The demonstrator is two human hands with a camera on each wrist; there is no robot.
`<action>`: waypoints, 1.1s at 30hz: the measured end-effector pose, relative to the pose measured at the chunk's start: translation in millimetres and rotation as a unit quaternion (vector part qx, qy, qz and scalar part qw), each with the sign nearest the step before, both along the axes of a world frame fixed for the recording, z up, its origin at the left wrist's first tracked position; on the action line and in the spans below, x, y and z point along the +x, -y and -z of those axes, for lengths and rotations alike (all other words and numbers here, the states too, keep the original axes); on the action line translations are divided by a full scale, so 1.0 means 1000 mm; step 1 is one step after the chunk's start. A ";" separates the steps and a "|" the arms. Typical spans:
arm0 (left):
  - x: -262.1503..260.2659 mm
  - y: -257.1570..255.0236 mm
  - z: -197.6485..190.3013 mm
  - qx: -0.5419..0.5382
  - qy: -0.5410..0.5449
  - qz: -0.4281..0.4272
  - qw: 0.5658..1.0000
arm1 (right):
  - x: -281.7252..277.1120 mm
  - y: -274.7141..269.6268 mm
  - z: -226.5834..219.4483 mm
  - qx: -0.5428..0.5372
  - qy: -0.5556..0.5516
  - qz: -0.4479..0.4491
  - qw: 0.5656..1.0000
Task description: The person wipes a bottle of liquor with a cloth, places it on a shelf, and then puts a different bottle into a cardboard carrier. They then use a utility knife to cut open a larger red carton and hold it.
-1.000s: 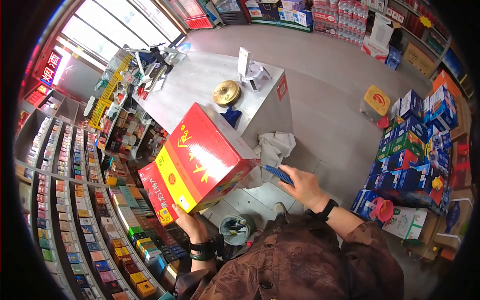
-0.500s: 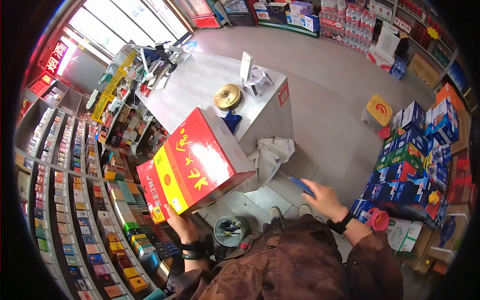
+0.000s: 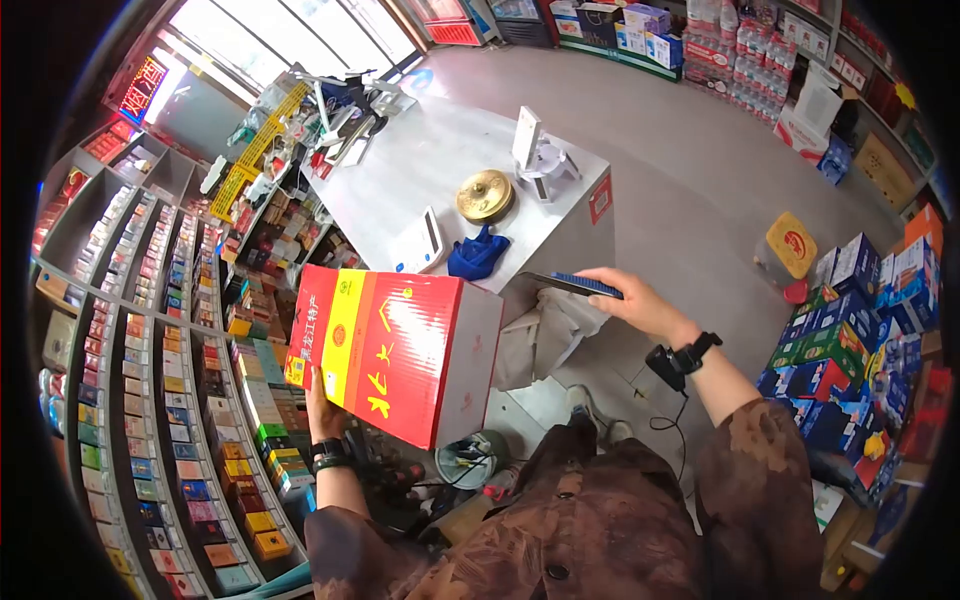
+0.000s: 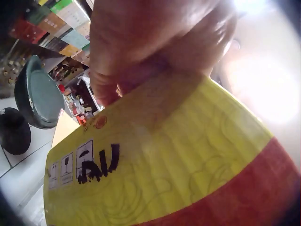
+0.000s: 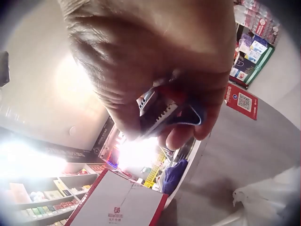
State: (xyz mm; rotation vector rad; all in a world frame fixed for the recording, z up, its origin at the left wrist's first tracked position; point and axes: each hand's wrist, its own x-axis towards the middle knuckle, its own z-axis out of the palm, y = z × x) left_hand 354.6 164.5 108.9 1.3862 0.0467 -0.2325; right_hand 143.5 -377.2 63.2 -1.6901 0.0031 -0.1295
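A large red and yellow carton (image 3: 390, 350) with Chinese lettering lies tilted in front of me, its white end facing right. My left hand (image 3: 318, 400) grips its lower yellow edge from beneath; in the left wrist view the fingers (image 4: 141, 52) curl over the yellow face of the carton (image 4: 164, 160). Beside the counter corner, my right hand (image 3: 640, 305) is raised and holds a blue utility knife (image 3: 575, 285). The right wrist view shows this hand's fingers (image 5: 188, 127) curled round the knife (image 5: 164, 113), above the carton (image 5: 122, 202).
A grey counter (image 3: 420, 165) ahead carries a golden disc (image 3: 485, 195), a blue cloth (image 3: 478, 255), a white device (image 3: 420, 243) and a stand (image 3: 540, 150). A white bag (image 3: 545, 335) hangs below its corner. Cigarette shelves (image 3: 150, 330) line the left; stacked boxes (image 3: 850, 310) stand right.
The carton has swung down and flatter, now lower and further left. My right hand has risen from beside my waist to the counter corner, still holding the knife.
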 end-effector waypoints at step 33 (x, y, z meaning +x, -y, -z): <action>0.000 0.031 -0.009 0.050 0.020 -0.075 0.996 | 0.153 0.047 0.007 0.011 -0.070 -0.260 0.963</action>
